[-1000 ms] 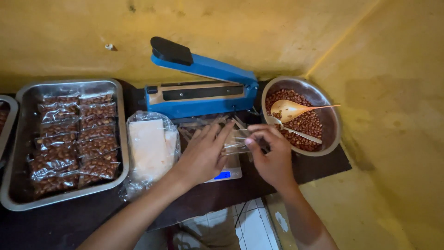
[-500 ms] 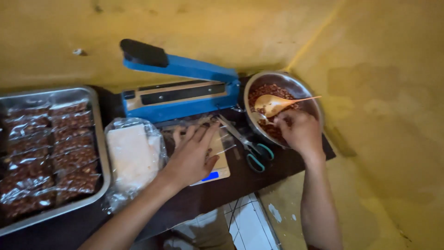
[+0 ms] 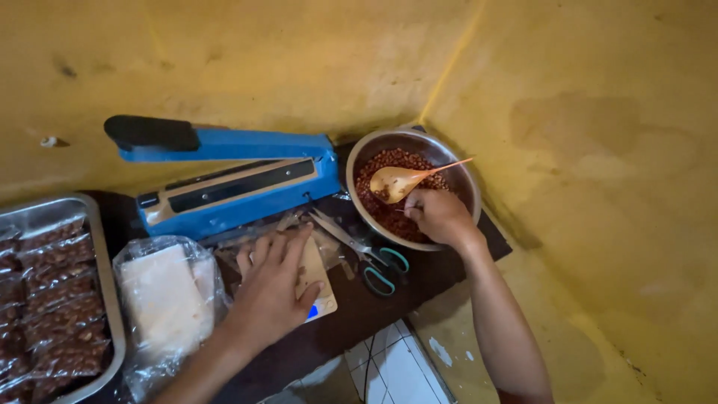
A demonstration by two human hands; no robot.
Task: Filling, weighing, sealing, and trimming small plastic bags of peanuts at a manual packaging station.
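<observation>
My right hand [image 3: 439, 215] reaches into a round metal bowl [image 3: 366, 144] of reddish-brown nuts [image 3: 400, 158]; its fingers are closed among them, next to a pale plastic spoon [image 3: 401, 179] resting in the bowl. Whether it holds anything is hidden. My left hand [image 3: 271, 289] lies flat with fingers apart on a clear plastic bag [image 3: 315, 263] on a small scale [image 3: 323, 307], just in front of a blue impulse sealer [image 3: 232, 183] whose arm is raised.
Scissors with teal handles [image 3: 378, 265] lie between my hands. A clear bag of white empty pouches [image 3: 166, 299] sits to the left. A metal tray [image 3: 111, 299] of sealed nut packs is at the far left. Yellow walls close in behind and on the right.
My right hand left the bag at the scale and moved right into the bowl. My left hand stayed on the bag. The view shifted, pushing the tray toward the left edge.
</observation>
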